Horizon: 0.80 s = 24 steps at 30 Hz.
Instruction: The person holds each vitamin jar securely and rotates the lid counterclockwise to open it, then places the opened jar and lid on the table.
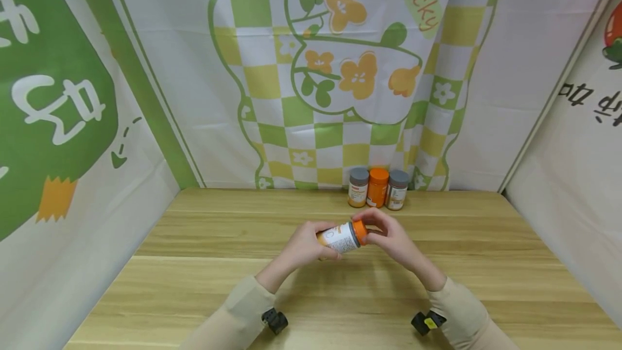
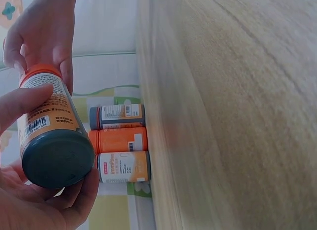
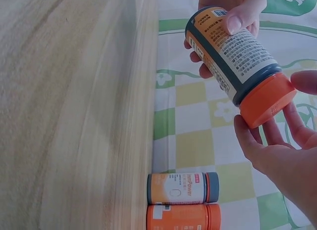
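A grey pill bottle with a white and orange label [image 1: 338,238] and an orange cap [image 1: 359,232] is held tilted above the table, its cap end toward the right. My left hand [image 1: 307,244] grips the bottle around its body, thumb across the label in the left wrist view. Around the cap curl the fingertips and thumb of my right hand [image 1: 392,236]. The cap sits on the bottle's mouth in the right wrist view [image 3: 267,99]. The bottle's dark base [image 2: 58,158] faces the left wrist camera.
At the table's back edge three bottles stand side by side: a grey-capped one [image 1: 358,188], an orange one [image 1: 377,188] and another grey-capped one [image 1: 397,190]. The wooden table [image 1: 218,285] meets a patterned cloth backdrop [image 1: 335,123] behind them. Cloth walls rise at both sides.
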Tool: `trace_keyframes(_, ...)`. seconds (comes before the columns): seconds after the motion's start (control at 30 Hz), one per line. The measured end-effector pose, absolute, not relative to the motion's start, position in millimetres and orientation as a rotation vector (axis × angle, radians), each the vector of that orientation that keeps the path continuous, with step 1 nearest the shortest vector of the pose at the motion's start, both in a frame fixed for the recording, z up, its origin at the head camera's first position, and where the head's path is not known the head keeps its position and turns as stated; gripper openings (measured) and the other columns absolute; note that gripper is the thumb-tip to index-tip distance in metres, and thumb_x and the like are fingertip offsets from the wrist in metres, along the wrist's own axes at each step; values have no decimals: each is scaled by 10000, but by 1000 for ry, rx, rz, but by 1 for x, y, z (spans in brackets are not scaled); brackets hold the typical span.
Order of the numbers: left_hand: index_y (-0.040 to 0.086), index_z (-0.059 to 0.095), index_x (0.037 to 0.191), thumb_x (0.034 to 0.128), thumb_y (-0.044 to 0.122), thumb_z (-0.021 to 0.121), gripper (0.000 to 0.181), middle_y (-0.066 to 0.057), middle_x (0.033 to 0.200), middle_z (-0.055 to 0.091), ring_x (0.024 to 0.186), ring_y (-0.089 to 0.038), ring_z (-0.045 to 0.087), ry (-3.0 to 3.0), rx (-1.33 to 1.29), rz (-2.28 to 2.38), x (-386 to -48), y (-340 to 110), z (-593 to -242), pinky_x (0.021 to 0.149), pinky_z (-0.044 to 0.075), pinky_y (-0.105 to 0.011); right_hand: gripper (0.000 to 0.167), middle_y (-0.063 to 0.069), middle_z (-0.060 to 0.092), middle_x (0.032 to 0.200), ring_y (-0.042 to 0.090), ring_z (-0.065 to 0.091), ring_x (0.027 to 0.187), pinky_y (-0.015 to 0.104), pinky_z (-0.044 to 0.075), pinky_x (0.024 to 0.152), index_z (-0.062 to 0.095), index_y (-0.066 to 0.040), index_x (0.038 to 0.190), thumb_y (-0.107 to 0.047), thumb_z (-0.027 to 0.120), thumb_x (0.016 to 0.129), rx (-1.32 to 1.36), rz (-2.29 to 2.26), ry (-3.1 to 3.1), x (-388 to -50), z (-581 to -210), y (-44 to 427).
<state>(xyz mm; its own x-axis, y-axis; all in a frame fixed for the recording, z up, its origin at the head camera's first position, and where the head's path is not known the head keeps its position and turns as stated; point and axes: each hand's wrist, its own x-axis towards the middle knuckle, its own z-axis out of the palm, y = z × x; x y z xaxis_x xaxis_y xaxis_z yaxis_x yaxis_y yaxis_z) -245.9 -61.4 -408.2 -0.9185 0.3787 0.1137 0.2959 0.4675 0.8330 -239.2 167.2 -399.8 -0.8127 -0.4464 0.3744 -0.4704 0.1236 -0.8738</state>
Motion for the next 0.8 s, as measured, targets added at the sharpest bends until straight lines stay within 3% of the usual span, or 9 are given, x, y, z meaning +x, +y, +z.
trace_keyframes(0.3,132,668,1177,578,198,859,632,-40,963,678,765,-143,555,2675,634,1414,-246,-59,-410,608,478,-276,272,186,593,1195,136,569,1052,254,483,861,574,-10,1176,-138,571,935,820,1816,-2396,-239,-397,165)
trace_keyframes(0.47,119,667,1173,588,184,858,619,-32,995,690,769,-124,556,2738,665,1380,-243,-57,-410,663,450,-269,316,182,577,1212,119,596,1014,247,509,841,561,1,1194,-216,538,964,712,1875,-2420,-240,-395,163)
trace_keyframes(0.8,109,652,1190,593,185,852,635,-39,1020,691,760,-113,559,2825,665,1341,-240,-54,-408,646,448,-260,392,199,566,1217,181,590,1003,311,532,828,531,7,1233,-284,525,971,503,1916,-2527,-243,-399,162)
